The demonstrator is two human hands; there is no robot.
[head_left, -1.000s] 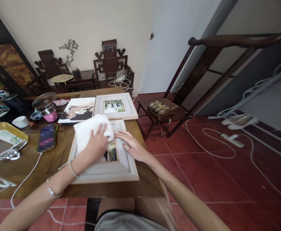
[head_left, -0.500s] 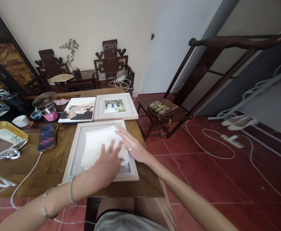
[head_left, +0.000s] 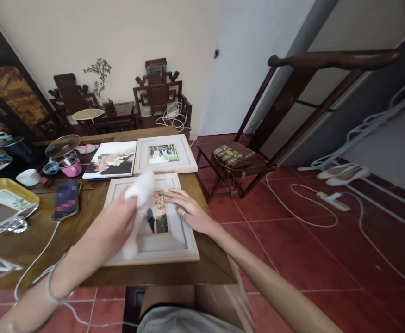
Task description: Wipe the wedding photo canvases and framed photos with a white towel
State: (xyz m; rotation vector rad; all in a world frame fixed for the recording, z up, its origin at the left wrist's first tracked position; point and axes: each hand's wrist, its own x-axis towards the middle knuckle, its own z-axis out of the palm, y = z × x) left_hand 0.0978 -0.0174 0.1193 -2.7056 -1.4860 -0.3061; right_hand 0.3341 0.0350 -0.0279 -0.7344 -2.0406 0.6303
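Observation:
A white cloth (head_left: 142, 188), bunched and smeared by motion, is gripped in my left hand (head_left: 119, 219), raised over the left part of a picture frame. This picture frame (head_left: 184, 252) has a pale wood border, a grey inner edge and a small photo (head_left: 162, 217) in the middle. It lies flat near the table's front right corner. My right hand (head_left: 192, 212), with a ring on one finger, rests with outstretched fingers on the frame's right side. The cloth and left hand cover part of the photo and the frame's left side.
Behind lie a second framed photo (head_left: 188, 162) and a photo panel (head_left: 110, 159). Along the wooden table's left stand a phone (head_left: 66, 199) on a cable, an oil bottle (head_left: 9, 192), a pink mug (head_left: 71, 167) and a white cup (head_left: 28, 177). A chair (head_left: 247, 159) with a bag stands right.
My left hand has closed on the cloth, which lay spread over the frame, and lifted it leftward, uncovering the photo. My right hand stays at the frame's right side.

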